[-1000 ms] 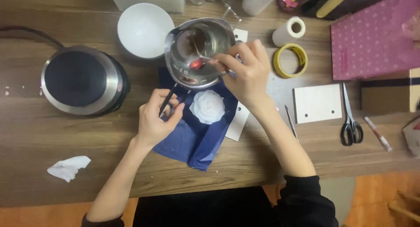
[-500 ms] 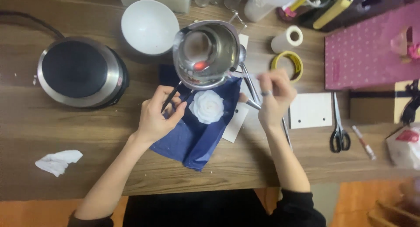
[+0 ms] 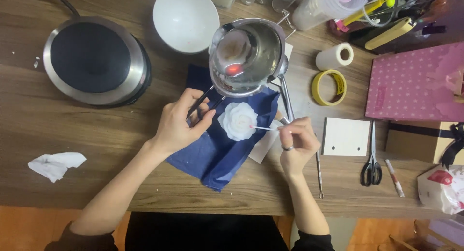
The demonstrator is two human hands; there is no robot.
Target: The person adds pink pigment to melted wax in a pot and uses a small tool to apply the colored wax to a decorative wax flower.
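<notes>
Pinching a thin stick (image 3: 263, 128) in your right hand (image 3: 297, 143), you've got its tip on the white rose-shaped piece (image 3: 238, 120), which sits on the navy cloth (image 3: 217, 152); left hand (image 3: 181, 123) grips the black handle (image 3: 203, 100) of the small steel melting pot (image 3: 246, 55), held w/ a bit of red at its bottom. Judging by that, the rose looks fully formed & detail work is under way; it's still all white, so any colouring is left.

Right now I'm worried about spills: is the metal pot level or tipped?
Tipped. The pot is held off the table by its handle in the left hand, its mouth tilted toward the camera.
</notes>
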